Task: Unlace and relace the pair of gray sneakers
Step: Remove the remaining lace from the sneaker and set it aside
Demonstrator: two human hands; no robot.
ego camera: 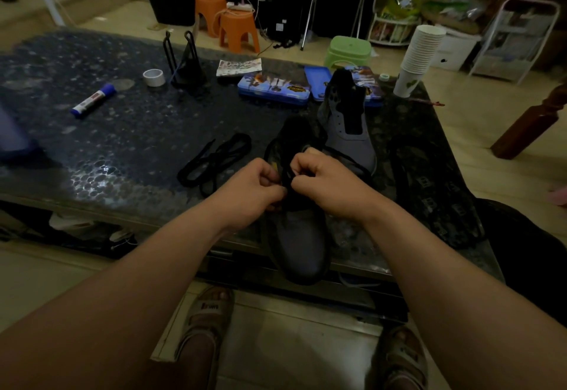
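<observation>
A gray sneaker (pixel 299 242) lies at the table's front edge, its toe pointing toward me and hanging over the edge. My left hand (pixel 251 188) and my right hand (pixel 325 181) meet over its eyelets, each pinching the black lace (pixel 287 172) that is threaded in this shoe. The second gray sneaker (pixel 346 125) stands just behind, with no lace in its eyelets. A loose black lace (pixel 214 159) lies in a heap on the table to the left of the shoes.
The dark pebbled table (pixel 122 144) also holds a blue marker (pixel 93 100), a tape roll (pixel 153 77), a black stand (pixel 184 64), blue tin cases (pixel 273 87) and a stack of paper cups (pixel 418 55). Two dark insoles (pixel 435 193) lie at the right. Stools stand beyond.
</observation>
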